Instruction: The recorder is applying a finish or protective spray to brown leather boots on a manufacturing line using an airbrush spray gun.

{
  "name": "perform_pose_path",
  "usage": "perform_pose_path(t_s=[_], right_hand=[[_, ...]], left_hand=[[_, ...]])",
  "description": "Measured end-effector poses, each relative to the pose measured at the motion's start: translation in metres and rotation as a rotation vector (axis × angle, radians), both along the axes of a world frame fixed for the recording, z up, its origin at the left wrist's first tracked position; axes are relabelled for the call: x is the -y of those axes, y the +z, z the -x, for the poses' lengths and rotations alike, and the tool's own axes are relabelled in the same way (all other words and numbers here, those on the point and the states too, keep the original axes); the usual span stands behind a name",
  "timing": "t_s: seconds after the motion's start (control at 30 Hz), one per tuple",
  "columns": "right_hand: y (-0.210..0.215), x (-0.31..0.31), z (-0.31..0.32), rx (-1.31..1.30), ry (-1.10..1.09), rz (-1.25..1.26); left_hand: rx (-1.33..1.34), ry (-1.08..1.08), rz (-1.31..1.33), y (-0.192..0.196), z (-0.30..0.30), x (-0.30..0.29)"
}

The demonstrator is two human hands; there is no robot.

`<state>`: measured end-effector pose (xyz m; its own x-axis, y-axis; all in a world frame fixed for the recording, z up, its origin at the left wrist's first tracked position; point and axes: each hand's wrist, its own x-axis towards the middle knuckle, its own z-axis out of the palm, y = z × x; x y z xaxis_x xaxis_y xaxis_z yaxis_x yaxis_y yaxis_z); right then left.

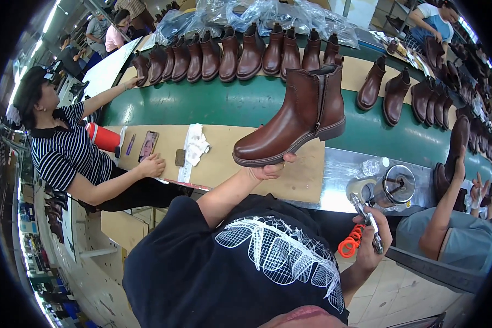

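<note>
My left hand (270,171) holds up a brown leather ankle boot (292,123), its fingers closed under the sole. The boot's toe points left, and a zipper runs down the side that shows. Lower on the right, my right hand (375,240) is wrapped around a metal air gun (368,220). An orange coiled hose (350,243) hangs beside the grip. Just beyond the gun stand a metal pot (400,174) with a dark rod in it and a jar (362,188).
Brown boots (250,53) line the green conveyor (213,101). On the brown board (224,145) lie a phone (148,145) and white cloth (197,146). A co-worker in stripes (60,142) reaches to a boot at left; another person (448,229) handles a boot at right.
</note>
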<state>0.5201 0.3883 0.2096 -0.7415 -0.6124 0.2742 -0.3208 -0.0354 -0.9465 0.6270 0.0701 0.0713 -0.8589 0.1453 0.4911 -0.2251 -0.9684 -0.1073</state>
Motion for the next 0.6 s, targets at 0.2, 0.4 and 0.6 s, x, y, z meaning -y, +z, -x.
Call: perform_pose_path(t_s=[0.2, 0.4, 0.6], right_hand=[[-0.002, -0.004, 0.000, -0.049, 0.020, -0.011], [-0.004, -0.004, 0.003, -0.026, 0.030, -0.025], [-0.006, -0.002, 0.011, 0.112, 0.020, 0.002]], left_hand=[[0.003, -0.002, 0.028, -0.003, 0.001, -0.003], [0.084, 0.046, 0.075, 0.013, 0.003, -0.004], [0.200, 0.064, 0.090, 0.021, 0.021, -0.008]])
